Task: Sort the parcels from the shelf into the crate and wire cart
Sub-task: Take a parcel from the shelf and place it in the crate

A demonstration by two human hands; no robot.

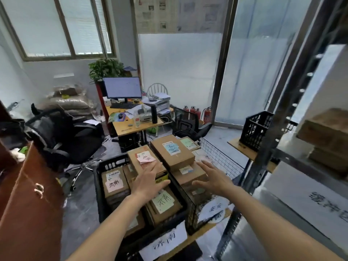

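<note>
A black plastic crate in front of me is full of brown cardboard parcels with coloured notes. Its top parcel carries a pink note. My left hand hovers over that parcel with fingers spread, holding nothing. To the right stands the wire cart, also stacked with parcels; the top one has a blue note. Above the cart's parcels, my right hand is spread open and empty. The metal shelf on the right holds brown parcels and white boxes.
Another black crate sits on a small board right of the cart. A desk with a monitor, office chairs and fire extinguishers stand behind. A brown cardboard panel rises at the left.
</note>
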